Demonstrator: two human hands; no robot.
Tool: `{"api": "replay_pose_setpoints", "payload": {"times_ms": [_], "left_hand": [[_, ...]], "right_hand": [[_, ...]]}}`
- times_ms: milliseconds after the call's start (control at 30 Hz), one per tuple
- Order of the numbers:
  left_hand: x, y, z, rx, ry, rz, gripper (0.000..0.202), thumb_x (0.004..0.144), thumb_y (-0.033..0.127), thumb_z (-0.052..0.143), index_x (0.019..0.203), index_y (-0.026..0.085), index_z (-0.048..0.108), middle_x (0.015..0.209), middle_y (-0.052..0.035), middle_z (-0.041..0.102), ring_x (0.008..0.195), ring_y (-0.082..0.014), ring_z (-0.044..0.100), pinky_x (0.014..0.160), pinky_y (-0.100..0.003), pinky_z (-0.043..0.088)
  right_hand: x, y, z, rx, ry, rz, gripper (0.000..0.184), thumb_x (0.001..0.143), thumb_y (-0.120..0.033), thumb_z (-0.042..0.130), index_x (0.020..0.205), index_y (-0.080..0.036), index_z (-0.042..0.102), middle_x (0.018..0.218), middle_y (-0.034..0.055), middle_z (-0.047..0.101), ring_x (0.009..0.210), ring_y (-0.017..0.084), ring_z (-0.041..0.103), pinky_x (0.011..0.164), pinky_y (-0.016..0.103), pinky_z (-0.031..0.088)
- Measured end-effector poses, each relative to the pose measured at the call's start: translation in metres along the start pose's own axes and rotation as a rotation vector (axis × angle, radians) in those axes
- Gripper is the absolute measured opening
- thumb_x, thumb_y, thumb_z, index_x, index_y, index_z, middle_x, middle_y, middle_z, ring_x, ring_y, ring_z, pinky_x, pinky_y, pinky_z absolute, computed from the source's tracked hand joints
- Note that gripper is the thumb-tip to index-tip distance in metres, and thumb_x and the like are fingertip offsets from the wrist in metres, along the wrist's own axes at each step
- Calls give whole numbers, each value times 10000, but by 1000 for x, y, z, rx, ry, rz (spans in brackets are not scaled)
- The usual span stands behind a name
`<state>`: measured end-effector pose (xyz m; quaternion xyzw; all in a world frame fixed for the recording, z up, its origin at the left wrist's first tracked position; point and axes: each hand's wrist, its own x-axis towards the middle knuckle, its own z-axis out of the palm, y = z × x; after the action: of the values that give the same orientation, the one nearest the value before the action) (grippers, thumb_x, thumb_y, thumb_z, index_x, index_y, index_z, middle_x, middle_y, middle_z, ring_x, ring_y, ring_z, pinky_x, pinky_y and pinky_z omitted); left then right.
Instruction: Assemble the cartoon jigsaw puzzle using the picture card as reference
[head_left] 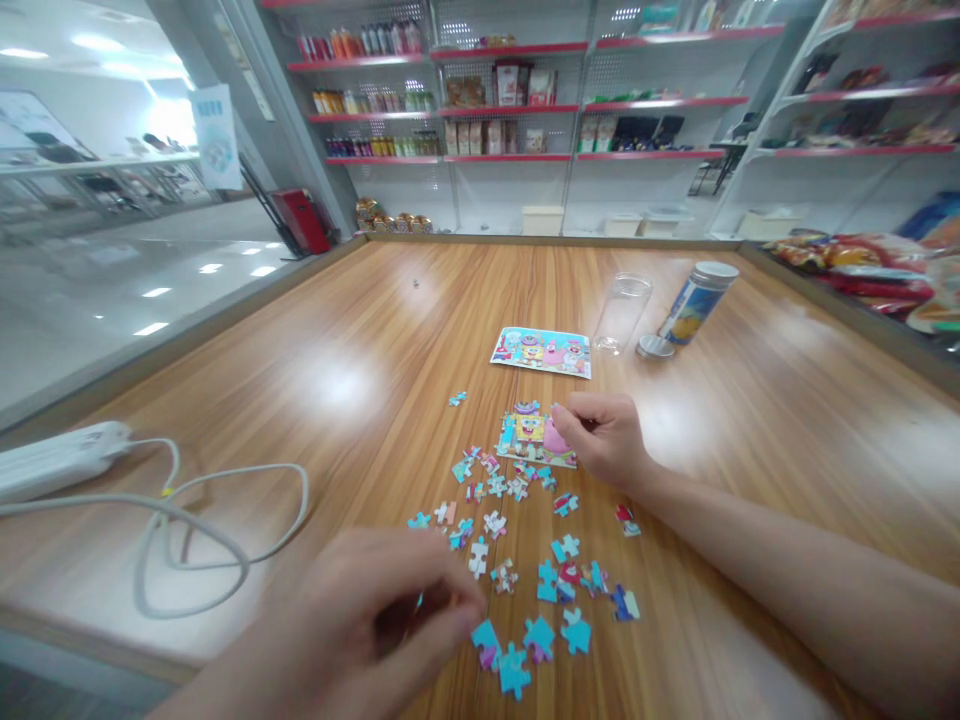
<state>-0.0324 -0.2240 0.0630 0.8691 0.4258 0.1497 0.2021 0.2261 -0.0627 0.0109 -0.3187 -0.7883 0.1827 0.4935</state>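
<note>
A partly assembled jigsaw puzzle point(529, 432) with cartoon figures lies mid-table. My right hand point(604, 435) is closed at its right side, thumb and forefinger over the pink figure; anything they hold is hidden. Closer to me, my left hand point(375, 610) is slightly blurred, its thumb and forefinger drawn together beside loose blue pieces. What it grips, if anything, I cannot make out. Several loose puzzle pieces point(514, 670) are scattered between the hands and below the puzzle. Beyond the puzzle lies a picture card point(541, 353) with similar cartoon figures.
Behind the card, to the right, are a clear jar point(624, 312), a metal lid point(655, 347) and a blue canister point(697, 303). A white power strip point(64, 458) with a looped cable point(225, 580) lies on the left. Stocked shelves point(510, 108) stand past the wooden table point(360, 330).
</note>
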Motion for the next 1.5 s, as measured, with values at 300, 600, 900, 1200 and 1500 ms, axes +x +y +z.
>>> {"api": "replay_pose_setpoints", "payload": {"times_ms": [300, 600, 900, 1200, 1500], "left_hand": [[104, -71, -17, 12, -239, 288, 502, 790, 638, 722, 970, 189, 589, 810, -3, 658, 661, -123, 564, 590, -238, 375], [80, -64, -23, 13, -396, 243, 367, 863, 556, 695, 971, 213, 623, 869, -6, 678, 720, -140, 626, 593, -259, 377], [77, -68, -15, 169, -327, 170, 152, 871, 325, 739, 880, 200, 654, 934, -4, 679, 799, -151, 652, 653, -262, 412], [80, -59, -17, 97, -363, 117, 66, 885, 255, 706, 905, 206, 666, 948, 2, 676, 837, -155, 648, 699, -261, 431], [80, -50, -19, 75, -385, 78, 68, 871, 218, 704, 853, 187, 647, 917, 4, 662, 796, -145, 629, 673, -258, 422]], "right_hand": [[0, -1, 1, 14, -44, -6, 471, 897, -210, 535, 504, -200, 277, 499, -61, 256, 454, 62, 254, 458, 254, 183], [-2, 0, 1, 31, -69, -7, 472, 906, -192, 539, 513, -198, 278, 516, -63, 260, 464, 61, 247, 464, 263, 186], [-3, 2, -1, 21, -66, 9, 476, 906, -203, 555, 519, -197, 277, 520, -63, 249, 472, 62, 247, 466, 261, 184], [-2, 1, -3, 4, -60, 3, 480, 900, -197, 563, 520, -191, 271, 512, -62, 252, 467, 54, 250, 469, 257, 180], [-2, 0, -3, 17, -70, 10, 476, 900, -191, 566, 514, -190, 286, 512, -63, 259, 464, 55, 258, 467, 252, 189]]}}
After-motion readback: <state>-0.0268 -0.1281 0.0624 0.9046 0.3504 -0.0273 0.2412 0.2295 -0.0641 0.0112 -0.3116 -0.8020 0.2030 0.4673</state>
